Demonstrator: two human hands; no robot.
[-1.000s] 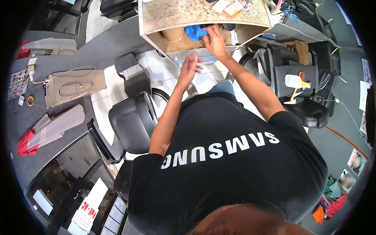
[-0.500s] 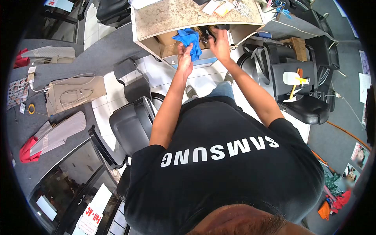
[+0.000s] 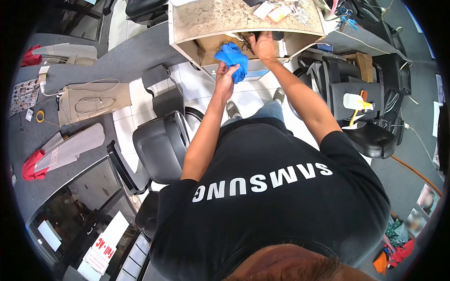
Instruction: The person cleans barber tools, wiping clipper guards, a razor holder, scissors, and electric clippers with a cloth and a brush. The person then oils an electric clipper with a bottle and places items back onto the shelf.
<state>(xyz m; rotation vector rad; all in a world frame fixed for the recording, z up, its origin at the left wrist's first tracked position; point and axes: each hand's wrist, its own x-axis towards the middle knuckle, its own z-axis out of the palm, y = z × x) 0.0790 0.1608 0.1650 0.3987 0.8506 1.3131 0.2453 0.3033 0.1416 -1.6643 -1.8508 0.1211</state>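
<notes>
My left hand (image 3: 225, 79) is closed around a bunched blue cloth (image 3: 233, 61), held over the front edge of an open drawer-like compartment (image 3: 206, 44) under a worn tabletop. My right hand (image 3: 264, 48) reaches inside the same compartment, its thumb apart from the other fingers. Dark objects (image 3: 278, 35) lie by those fingers, partly covered by them; their kind does not show. Small metal items (image 3: 245, 46), too small to name, lie between the cloth and my right hand.
On the speckled tabletop (image 3: 211, 16) lie paper packets (image 3: 280, 13) and thin metal pieces (image 3: 300, 16). Black salon-type chairs (image 3: 161, 145) stand at left and right. A white bottle with a yellow nozzle (image 3: 352, 101) rests on the right chair. A cable (image 3: 300, 51) hangs by the compartment's right side.
My right hand has moved deeper into the compartment, over the black object. My left hand still grips the blue cloth, now more bunched. The whole view has shifted slightly.
</notes>
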